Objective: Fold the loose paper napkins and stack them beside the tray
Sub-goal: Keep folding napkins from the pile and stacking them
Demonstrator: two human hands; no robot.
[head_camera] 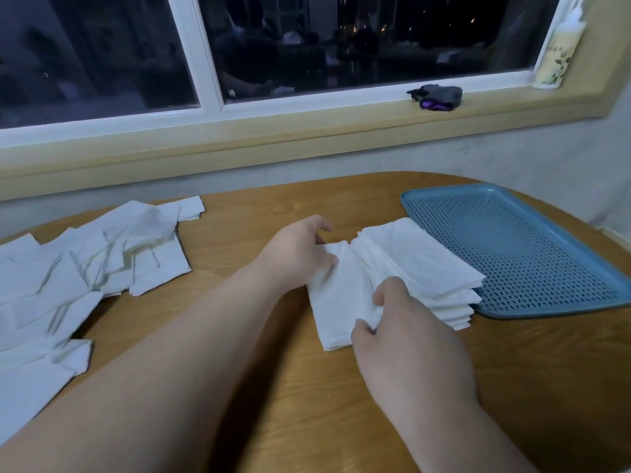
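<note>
Roughly midway: folded stack [421, 268] just beside tray [512, 312] at 3 o'clock, loose napkins [85, 268] heaped at 9. Left hand [300, 254] and right hand [406, 339] both pinch one napkin [336, 302] on counter [273, 387].

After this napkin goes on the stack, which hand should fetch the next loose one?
Left. Both hands pinch the folded napkin, but the loose napkins lie left on the table, nearest the left hand. The right hand is by the stack beside the tray and would probably have to cross over.
</note>
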